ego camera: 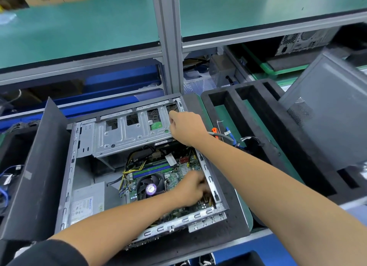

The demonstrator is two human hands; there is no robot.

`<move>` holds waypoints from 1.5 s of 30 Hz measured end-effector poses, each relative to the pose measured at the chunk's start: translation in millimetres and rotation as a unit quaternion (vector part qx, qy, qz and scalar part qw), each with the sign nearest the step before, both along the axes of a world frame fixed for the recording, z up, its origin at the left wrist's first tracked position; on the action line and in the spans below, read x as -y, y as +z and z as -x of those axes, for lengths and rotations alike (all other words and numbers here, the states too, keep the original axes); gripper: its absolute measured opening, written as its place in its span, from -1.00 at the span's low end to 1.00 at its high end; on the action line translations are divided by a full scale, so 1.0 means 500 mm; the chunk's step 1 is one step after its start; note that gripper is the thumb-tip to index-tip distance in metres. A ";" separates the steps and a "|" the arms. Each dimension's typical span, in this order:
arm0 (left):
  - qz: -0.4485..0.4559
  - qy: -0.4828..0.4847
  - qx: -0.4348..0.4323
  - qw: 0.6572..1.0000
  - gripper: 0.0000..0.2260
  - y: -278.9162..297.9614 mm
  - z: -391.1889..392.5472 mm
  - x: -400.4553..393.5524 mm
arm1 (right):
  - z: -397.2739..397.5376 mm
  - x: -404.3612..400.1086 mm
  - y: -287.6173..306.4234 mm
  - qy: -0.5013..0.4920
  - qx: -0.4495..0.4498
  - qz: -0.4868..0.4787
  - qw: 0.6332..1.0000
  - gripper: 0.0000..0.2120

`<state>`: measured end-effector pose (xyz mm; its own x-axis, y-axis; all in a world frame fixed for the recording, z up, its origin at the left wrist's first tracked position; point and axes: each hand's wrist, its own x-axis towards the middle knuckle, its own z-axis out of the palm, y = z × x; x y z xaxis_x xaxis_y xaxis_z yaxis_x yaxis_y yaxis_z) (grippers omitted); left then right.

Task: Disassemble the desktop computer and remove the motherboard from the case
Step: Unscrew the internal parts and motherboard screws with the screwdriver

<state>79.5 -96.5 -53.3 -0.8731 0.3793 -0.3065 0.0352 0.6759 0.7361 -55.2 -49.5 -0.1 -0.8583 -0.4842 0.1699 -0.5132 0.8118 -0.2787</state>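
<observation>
My left hand (191, 190) is down inside the case (67, 188), its fingers (201, 183) curled over the right edge of the motherboard (174, 178); they look to be pinching something small there, a plug or a wire, but motion blur keeps me from telling what, or whether they grasp anything at all. My right hand (183, 126) reaches to the far end of the case, fingers bent against the right corner of the drive cage (129, 132), bracing or gripping its rim.

As I judge it, the job is in its early middle. The side panel is already off, so the inside lies open, and a grey panel (327, 114) leans well apart on the right. The motherboard is not out yet: it sits flat on the floor of the case, with the cooler fan (152, 186) on it, the memory sticks (155, 169) seated, and yellow and black cables (135, 164) running onto it. The power supply (89, 202) also sits in its corner. Unplugging, unscrewing and lifting the board are all left.

Counting: one open case, one motherboard, one fan, one power supply, one drive cage, two hands. The memory sticks blur together into green and blue rows; I cannot count them. A loose bundle of cables (228, 134) lies on the black foam tray (258, 126) to the right, on the tabletop.
</observation>
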 end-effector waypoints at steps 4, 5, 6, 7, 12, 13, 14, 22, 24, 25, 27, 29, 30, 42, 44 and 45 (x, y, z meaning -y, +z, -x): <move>-0.020 0.008 0.017 1.000 -0.85 0.006 0.007 0.019 | -0.005 0.001 0.009 0.006 0.002 -0.019 1.000 -0.94; 0.016 -0.015 0.039 0.999 -0.81 0.010 0.008 0.022 | -0.004 0.004 0.011 0.007 0.002 -0.021 1.000 -0.94; 0.038 -0.034 0.058 0.997 -0.78 0.008 0.008 0.023 | -0.004 0.005 0.011 0.010 0.002 -0.023 1.000 -0.95; 0.047 -0.043 0.072 0.995 -0.78 0.013 0.010 0.024 | -0.005 0.006 0.011 0.012 0.003 -0.022 1.000 -0.96; 0.036 -0.136 0.174 0.975 -0.95 0.067 0.024 0.056 | -0.010 0.005 0.003 0.012 -0.011 -0.015 1.000 -0.96; 0.029 -0.141 0.215 0.966 -0.94 0.079 0.026 0.067 | -0.010 0.006 0.002 0.010 -0.016 -0.012 1.000 -0.96; 0.036 -0.142 0.240 0.960 -0.92 0.089 0.028 0.078 | -0.011 0.006 0.001 0.008 -0.019 -0.011 1.000 -0.96; -0.047 -0.036 0.249 0.967 -0.85 0.154 0.028 0.200 | -0.012 0.002 0.002 0.005 -0.025 -0.001 1.000 -0.96; -0.087 -0.004 0.256 0.963 -0.92 0.155 0.019 0.231 | -0.014 0.001 0.001 0.007 -0.023 0.000 1.000 -0.96; -0.103 0.006 0.258 0.961 -0.94 0.155 0.015 0.245 | -0.014 0.002 0.001 0.008 -0.023 -0.002 1.000 -0.96; -0.117 0.002 0.257 0.959 -0.87 0.154 0.010 0.271 | -0.015 0.003 0.002 0.006 -0.024 -0.004 1.000 -0.96; -0.099 -0.021 0.238 0.966 -0.77 0.155 0.006 0.292 | -0.017 0.003 0.002 0.003 -0.026 -0.003 1.000 -0.95; -0.071 -0.025 0.215 0.974 -0.74 0.154 0.006 0.299 | -0.018 0.003 0.002 0.003 -0.027 -0.005 1.000 -0.94; 0.088 0.098 -0.020 0.991 -0.77 0.128 0.004 0.345 | -0.132 0.039 0.057 0.196 -0.035 0.031 0.979 -0.92; 0.071 0.086 -0.026 0.993 -0.79 0.135 0.006 0.353 | -0.166 0.074 0.052 0.263 -0.001 -0.012 0.965 -0.91; 0.070 0.072 -0.027 0.995 -0.82 0.138 0.005 0.360 | -0.179 0.091 0.045 0.278 0.026 -0.027 0.960 -0.83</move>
